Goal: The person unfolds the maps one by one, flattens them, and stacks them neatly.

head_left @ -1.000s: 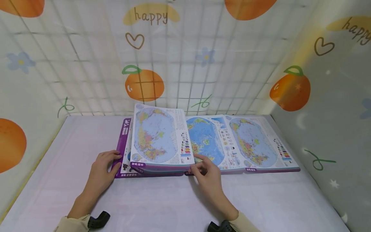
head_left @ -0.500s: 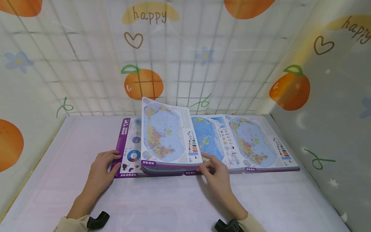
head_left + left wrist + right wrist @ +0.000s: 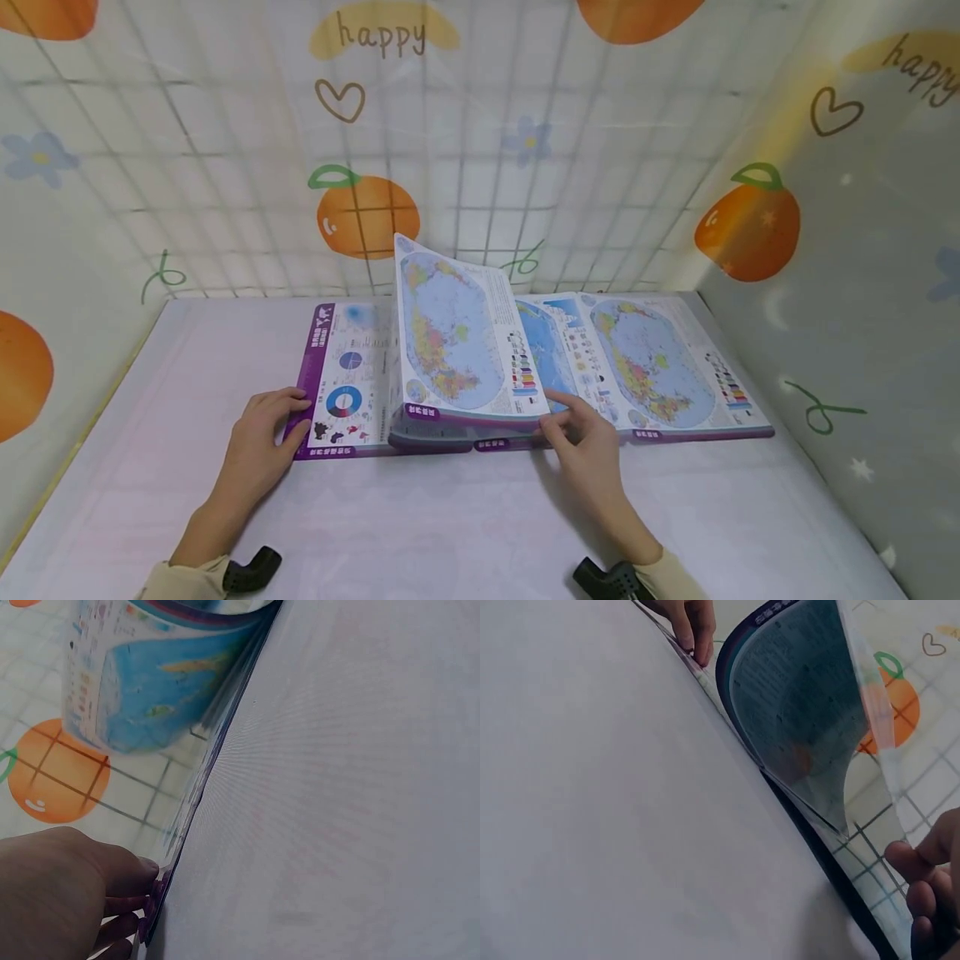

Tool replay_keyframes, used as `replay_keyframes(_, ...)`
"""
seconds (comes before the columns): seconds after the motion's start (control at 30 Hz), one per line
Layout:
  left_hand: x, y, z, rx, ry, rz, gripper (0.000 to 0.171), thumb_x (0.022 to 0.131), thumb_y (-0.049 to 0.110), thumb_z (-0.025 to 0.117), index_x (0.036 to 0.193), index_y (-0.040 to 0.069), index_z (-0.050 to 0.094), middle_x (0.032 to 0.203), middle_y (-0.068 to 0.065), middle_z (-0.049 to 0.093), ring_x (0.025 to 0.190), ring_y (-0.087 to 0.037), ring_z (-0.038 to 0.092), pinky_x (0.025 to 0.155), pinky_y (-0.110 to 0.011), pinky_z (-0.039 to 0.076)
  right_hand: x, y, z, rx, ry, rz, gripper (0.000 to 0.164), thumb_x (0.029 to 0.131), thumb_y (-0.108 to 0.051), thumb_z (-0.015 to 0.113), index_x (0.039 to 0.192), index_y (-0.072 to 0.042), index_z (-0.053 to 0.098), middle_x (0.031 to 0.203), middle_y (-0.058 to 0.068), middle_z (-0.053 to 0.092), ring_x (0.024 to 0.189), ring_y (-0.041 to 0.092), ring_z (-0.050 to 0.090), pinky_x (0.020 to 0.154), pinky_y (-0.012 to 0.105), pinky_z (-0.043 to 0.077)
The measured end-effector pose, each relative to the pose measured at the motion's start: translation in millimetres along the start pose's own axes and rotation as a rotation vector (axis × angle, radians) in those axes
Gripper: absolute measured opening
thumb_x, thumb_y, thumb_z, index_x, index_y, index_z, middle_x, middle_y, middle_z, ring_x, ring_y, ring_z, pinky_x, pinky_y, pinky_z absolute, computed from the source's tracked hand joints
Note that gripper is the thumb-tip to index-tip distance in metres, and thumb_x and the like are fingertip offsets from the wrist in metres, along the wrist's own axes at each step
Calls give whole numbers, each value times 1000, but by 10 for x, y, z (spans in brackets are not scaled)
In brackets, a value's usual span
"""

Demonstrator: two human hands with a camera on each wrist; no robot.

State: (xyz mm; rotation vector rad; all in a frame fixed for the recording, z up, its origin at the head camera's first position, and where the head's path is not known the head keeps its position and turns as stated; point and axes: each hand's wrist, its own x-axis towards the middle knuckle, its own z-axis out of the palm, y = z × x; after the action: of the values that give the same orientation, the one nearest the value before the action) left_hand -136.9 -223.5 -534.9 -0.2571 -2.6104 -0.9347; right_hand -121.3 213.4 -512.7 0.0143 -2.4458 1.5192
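Observation:
A folding world map (image 3: 660, 367) with a purple border lies sideways on the white table, its right panels flat. A folded-over panel (image 3: 457, 342) stands raised and curved above the middle, its far left corner highest. My right hand (image 3: 588, 446) pinches that panel's near right corner between thumb and fingers. At the map's left end, my left hand (image 3: 258, 446) holds the purple edge (image 3: 309, 383), its thumb and fingers at the border, as the left wrist view also shows. The right wrist view shows the panel's dark underside (image 3: 795, 712) bowed upward. The middle of the map behind it is hidden.
The white table (image 3: 450, 525) stretches in front of the map. Behind it rises a curtain (image 3: 247, 167) printed with oranges over a wire grid. A grey-white side curtain (image 3: 862, 333) borders the right. Both sleeves carry black wrist pieces (image 3: 252, 569).
My right hand has moved right, drawing the folded panel right and lifting its far left corner. More of the map's left printed panel shows. My left hand has stayed at the left edge.

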Motion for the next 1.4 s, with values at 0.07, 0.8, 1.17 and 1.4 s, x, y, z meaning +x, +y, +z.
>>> replay_keyframes(0.07,-5,4,2,0,-7,-7,30,91,0,78,120,2,74,135,-18,68,131,-38,54,109,-63,47,7,20,-46,-4,16,4,35,100,-4,68,133,-14,70,83,5,78,80,17,77,73,12,53)
replay_keyframes(0.8,-7,79,-42,10,-13,-33,31,90,0,79,121,2,74,135,-19,67,133,-39,54,108,-63,51,102,240,-551,-118,238,108,35,95,-1,64,125,-15,75,89,10,77,78,9,60,66,14,45)
replay_keyframes(1.17,-5,72,-34,10,-21,-38,31,91,1,79,122,3,74,136,-18,67,133,-38,53,109,-63,49,118,357,-825,-108,267,192,31,100,-8,61,129,-10,73,111,14,76,80,3,60,65,10,49)
replay_keyframes(1.4,-7,70,-30,12,-22,-33,30,92,2,78,121,2,74,135,-19,67,132,-39,53,107,-64,50,144,371,-946,-143,266,271,32,102,-12,60,131,-13,73,102,7,75,94,10,56,69,15,42)
